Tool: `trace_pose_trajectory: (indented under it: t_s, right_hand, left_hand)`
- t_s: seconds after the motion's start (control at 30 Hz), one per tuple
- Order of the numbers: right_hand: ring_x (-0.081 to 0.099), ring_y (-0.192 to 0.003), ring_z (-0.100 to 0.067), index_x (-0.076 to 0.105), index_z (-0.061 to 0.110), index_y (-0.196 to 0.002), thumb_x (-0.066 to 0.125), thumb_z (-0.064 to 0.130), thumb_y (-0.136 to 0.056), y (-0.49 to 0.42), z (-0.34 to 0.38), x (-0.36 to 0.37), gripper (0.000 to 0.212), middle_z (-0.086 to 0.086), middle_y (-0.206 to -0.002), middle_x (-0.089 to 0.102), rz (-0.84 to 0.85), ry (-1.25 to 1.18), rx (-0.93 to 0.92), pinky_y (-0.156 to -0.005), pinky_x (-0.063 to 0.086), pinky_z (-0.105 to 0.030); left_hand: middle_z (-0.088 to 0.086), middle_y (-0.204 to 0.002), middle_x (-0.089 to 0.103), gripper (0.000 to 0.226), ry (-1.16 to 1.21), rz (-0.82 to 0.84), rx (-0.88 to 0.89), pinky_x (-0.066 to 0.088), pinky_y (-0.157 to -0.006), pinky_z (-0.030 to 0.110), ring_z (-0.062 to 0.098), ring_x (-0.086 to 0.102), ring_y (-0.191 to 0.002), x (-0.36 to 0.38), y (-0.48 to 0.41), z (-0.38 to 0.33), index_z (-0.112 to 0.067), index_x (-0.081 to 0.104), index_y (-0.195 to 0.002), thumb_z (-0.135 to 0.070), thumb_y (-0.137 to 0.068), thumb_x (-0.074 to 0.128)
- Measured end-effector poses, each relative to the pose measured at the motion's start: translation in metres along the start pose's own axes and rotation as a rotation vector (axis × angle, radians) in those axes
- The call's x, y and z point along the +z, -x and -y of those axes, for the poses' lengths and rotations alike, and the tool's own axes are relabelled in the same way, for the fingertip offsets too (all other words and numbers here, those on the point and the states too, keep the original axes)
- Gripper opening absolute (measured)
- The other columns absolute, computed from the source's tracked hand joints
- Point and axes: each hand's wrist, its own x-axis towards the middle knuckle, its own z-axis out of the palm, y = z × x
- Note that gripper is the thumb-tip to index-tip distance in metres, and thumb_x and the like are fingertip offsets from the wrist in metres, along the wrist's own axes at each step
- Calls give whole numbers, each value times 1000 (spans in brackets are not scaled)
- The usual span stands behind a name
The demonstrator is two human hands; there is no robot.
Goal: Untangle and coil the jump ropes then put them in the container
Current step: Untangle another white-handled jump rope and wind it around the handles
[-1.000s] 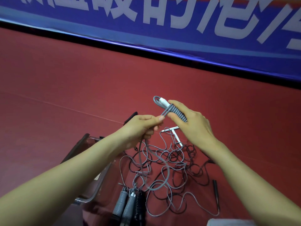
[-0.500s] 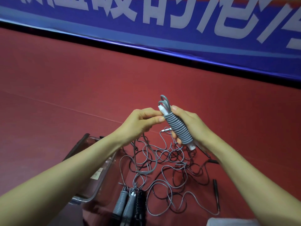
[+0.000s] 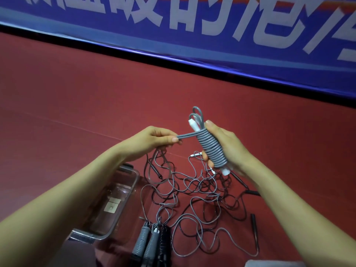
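The right hand [image 3: 229,149] is holding the grey jump rope [image 3: 211,149] above the red floor [image 3: 77,105], its grip clamped round the wound bundle. The bundle's long axis is running from 11 o'clock, loops pointing up, to 5 o'clock, white handle end lowest. The left hand [image 3: 152,143] is pinching the free strand, which is leading off toward 9 o'clock. The tangled ropes [image 3: 192,186] are lying below. The clear container [image 3: 134,176] is sitting at their 8 o'clock, and three coiled ropes [image 3: 152,245] at their 6 o'clock.
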Motion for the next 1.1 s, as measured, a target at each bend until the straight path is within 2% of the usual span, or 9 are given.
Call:
trace_pose_trajectory:
  t_s: [0.13, 0.2, 0.23, 0.4, 0.5, 0.6, 0.77, 0.93, 1.1]
  right_hand:
    - [53, -36, -19, 55, 13, -103, 53, 56, -77, 8, 4, 10, 50, -14, -57, 59, 269, 72, 51, -35, 45, -21]
    - [53, -38, -20, 54, 11, -96, 56, 56, -78, 12, 5, 11, 49, -12, -57, 59, 370, 183, 108, -37, 45, -21]
    - [53, -40, -21, 53, 10, -93, 58, 56, -80, 14, 5, 11, 48, -11, -57, 59, 394, 280, 147, -39, 46, -24]
    - [60, -80, -24, 54, 20, -104, 40, 71, -88, 13, -5, 16, 55, -1, -84, 61, 226, 1254, 108, -65, 43, -34]
    - [62, -97, -33, 44, 25, -119, 31, 68, -92, 9, -9, 16, 53, -9, -103, 66, -3, 1474, 5, -73, 42, -37]
    - [64, -99, -34, 35, 25, -133, 30, 65, -94, 7, -5, 7, 56, -9, -107, 67, -217, 1529, -73, -69, 35, -35]
    - [65, -95, -32, 26, 29, -142, 28, 61, -96, 6, -3, 2, 56, -2, -110, 65, -361, 1507, -219, -64, 34, -33]
    - [65, -93, -32, 27, 30, -142, 27, 66, -93, 7, -2, 0, 60, 1, -106, 66, -411, 1443, -268, -64, 33, -32]
    - [59, -63, -18, 40, 32, -122, 38, 65, -89, 9, 0, 0, 47, 6, -60, 54, -291, 1053, -254, -62, 34, -33]
  left_hand:
    - [4, -75, 59, 28, -123, -79, 69, 39, -73, 29, 16, 48, -74, 1, -2, 0, -6, 72, -88, -31, -78, 66]
    - [12, -77, 64, 6, -242, -41, 81, 40, -69, 31, 18, 50, -73, 2, -3, -5, -17, 72, -83, -19, -85, 68]
    - [15, -79, 67, 12, -306, -15, 77, 41, -66, 32, 19, 51, -71, 4, -3, -8, -24, 71, -79, -17, -87, 67]
    - [9, -78, 69, 11, -544, -32, 87, 43, -63, 29, 23, 57, -70, 27, -9, -7, -19, 71, -79, -27, -87, 70]
    - [-5, -62, 65, 25, -398, -192, 116, 41, -57, 27, 12, 52, -55, 42, -6, -6, -11, 67, -80, -33, -92, 63]
    - [-11, -52, 52, 26, -240, -239, 106, 34, -51, 23, 6, 39, -47, 50, -2, -10, -16, 63, -76, -29, -97, 55]
    - [5, -71, 58, 11, 409, -103, -129, 48, -52, 21, 9, 51, -51, 54, -3, -10, -10, 63, -81, -17, -85, 69]
    - [-3, -65, 55, 25, 400, -65, -167, 37, -51, 21, 8, 43, -49, 50, -9, -3, -10, 63, -84, -31, -74, 71]
    - [-5, -67, 57, 25, 371, -101, 3, 37, -51, 16, 8, 43, -52, 47, -10, -3, -18, 64, -112, -9, -89, 63]
